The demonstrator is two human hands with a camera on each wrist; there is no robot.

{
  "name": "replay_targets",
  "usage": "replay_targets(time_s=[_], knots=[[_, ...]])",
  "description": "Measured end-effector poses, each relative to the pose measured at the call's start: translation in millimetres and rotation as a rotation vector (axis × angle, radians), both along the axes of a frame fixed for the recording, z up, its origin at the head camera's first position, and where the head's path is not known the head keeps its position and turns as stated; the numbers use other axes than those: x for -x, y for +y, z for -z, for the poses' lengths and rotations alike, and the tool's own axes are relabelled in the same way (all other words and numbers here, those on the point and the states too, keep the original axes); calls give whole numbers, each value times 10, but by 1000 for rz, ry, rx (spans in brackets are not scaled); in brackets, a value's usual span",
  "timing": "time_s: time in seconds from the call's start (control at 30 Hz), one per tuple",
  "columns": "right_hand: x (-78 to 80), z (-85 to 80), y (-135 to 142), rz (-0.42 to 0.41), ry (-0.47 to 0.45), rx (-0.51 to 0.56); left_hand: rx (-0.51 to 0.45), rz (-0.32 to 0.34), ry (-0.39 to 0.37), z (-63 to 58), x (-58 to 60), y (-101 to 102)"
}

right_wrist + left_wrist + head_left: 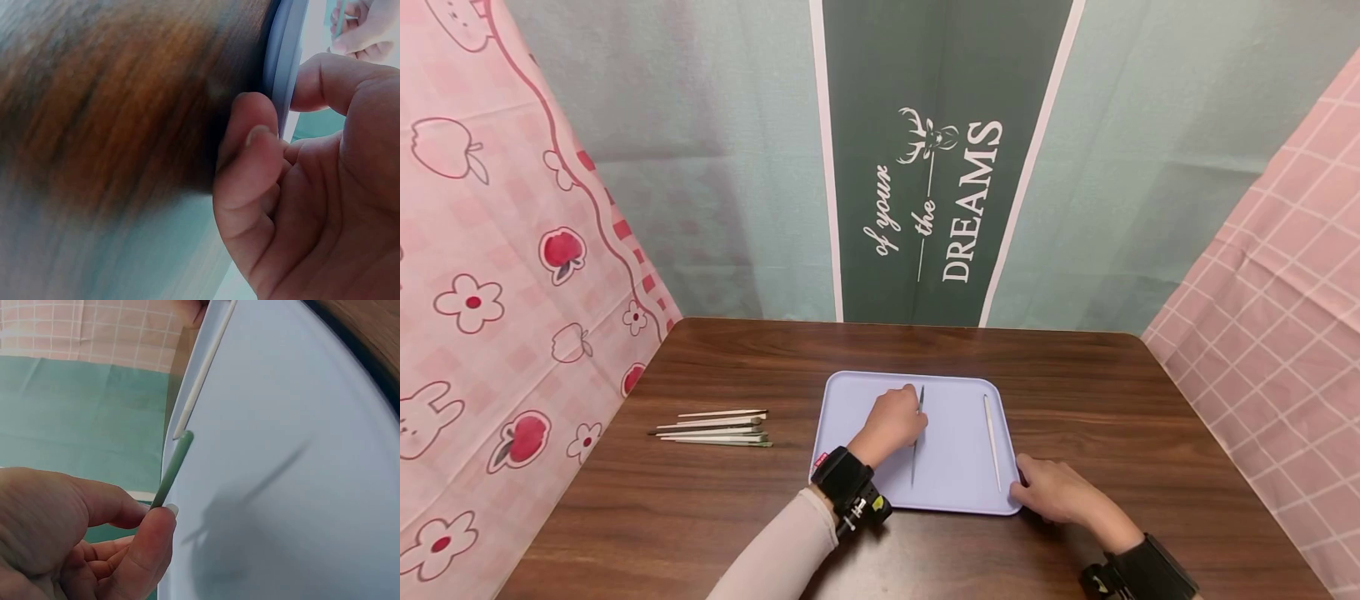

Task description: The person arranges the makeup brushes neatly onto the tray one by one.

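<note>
In the head view, my left hand (895, 423) is over the middle of a pale lilac tray (955, 458). Its thumb and forefinger pinch a slim green-handled paintbrush (173, 469), whose rounded handle end shows in the left wrist view. The other end, partly hidden by my fingers, points toward the tray's far side. My right hand (1054, 490) grips the tray's near right corner, thumb over the rim and fingers at its outer side. Along the tray's right side lies a slim white paintbrush (992, 442), roughly parallel to that edge.
Several more paintbrushes (715, 429) with pale and green handles lie in a loose pile on the brown wooden table (760, 358), left of the tray. Behind the table hangs a green curtain (737, 208); pink patterned cloths (482, 250) hang at both sides.
</note>
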State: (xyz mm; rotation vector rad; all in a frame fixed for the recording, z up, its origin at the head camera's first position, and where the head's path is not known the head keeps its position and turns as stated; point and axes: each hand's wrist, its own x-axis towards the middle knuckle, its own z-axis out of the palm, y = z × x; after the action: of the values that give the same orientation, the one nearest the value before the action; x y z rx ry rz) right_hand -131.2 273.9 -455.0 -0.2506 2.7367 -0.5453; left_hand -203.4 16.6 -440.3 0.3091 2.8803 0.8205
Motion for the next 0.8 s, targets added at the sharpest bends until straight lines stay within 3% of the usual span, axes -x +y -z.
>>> replay_targets(time_s=[0.1, 0.37, 0.8], knots=[[22, 40, 34, -17, -2, 20, -5, 2, -5, -5, 5, 69], [168, 345, 219, -101, 34, 17, -15, 3, -29, 5, 24, 224], [33, 39, 41, -45, 10, 22, 50, 31, -47, 10, 64, 442]])
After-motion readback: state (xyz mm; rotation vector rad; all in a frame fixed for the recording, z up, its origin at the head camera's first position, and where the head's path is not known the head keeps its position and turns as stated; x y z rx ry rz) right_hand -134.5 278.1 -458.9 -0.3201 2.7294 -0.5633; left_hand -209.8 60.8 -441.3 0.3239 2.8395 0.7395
